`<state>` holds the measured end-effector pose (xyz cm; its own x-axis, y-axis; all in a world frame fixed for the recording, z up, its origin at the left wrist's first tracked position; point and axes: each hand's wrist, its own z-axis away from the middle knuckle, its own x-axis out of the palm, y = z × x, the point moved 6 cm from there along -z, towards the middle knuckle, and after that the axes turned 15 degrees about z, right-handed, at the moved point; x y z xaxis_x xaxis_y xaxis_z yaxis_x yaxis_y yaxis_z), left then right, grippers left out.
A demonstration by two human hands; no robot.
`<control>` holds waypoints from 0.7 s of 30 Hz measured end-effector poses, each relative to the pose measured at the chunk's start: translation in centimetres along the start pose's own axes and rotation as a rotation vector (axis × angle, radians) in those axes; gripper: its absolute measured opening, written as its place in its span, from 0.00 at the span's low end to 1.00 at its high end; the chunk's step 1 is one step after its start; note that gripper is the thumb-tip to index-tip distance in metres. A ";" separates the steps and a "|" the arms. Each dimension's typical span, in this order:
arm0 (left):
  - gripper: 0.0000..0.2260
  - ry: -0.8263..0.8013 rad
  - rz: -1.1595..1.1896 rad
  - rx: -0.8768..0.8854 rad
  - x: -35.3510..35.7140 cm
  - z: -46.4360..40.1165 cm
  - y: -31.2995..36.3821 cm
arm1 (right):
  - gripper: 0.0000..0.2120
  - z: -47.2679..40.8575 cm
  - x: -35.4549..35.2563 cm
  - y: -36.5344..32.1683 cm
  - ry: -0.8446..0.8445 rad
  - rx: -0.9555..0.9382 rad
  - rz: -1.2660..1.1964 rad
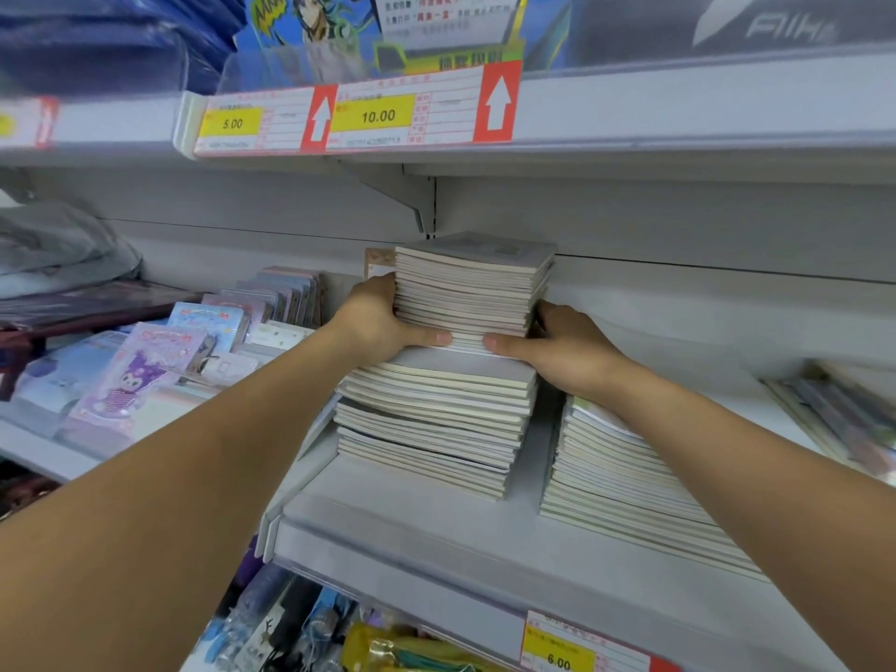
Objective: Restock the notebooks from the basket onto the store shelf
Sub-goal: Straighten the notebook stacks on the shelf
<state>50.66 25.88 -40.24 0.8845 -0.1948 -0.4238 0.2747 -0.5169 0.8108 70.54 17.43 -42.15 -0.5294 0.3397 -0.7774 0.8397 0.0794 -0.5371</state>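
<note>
Both hands clasp a bundle of notebooks (pixel 472 288) resting on top of the taller stack (pixel 431 419) on the white shelf (pixel 412 540); the left hand (pixel 376 322) curls round the bundle's left side, the right hand (pixel 565 349) round its right, thumbs along its lower front edge; a lower pile (pixel 625 472) lies just right of the stack; character stationery packs (pixel 145 371) sit well left of it

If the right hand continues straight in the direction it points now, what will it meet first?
The right hand points left and slightly inward, gripping the upper notebook bundle. That bundle blocks it at once; past it, the thumb would probably meet the left hand thumb, already close along the front edge.
</note>
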 end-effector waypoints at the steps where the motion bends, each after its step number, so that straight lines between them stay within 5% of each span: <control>1: 0.34 0.014 -0.002 0.016 0.1 0.0 0.1 | 0.29 -0.1 0.1 0.0 -0.002 0.003 0.015; 7: 0.37 -0.058 -0.101 -0.040 -0.2 0.2 -0.3 | 0.28 0.8 -0.4 -0.1 0.043 0.053 0.047; 11: 0.25 -0.035 0.065 -0.036 -0.7 0.6 -1.0 | 0.27 1.2 -1.1 0.3 0.072 0.105 0.099; 14: 0.26 -0.020 0.097 0.008 -0.5 0.7 -0.7 | 0.22 0.8 -1.1 0.5 0.043 0.116 0.050; 21: 0.26 -0.066 0.238 -0.047 -0.4 0.5 -1.6 | 0.35 0.2 -0.9 1.7 -0.006 0.115 -0.096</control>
<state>49.68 26.35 -41.52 0.9001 -0.3618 -0.2426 0.0797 -0.4108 0.9083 72.41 17.04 -42.45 -0.6078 0.3304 -0.7220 0.7657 0.0032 -0.6431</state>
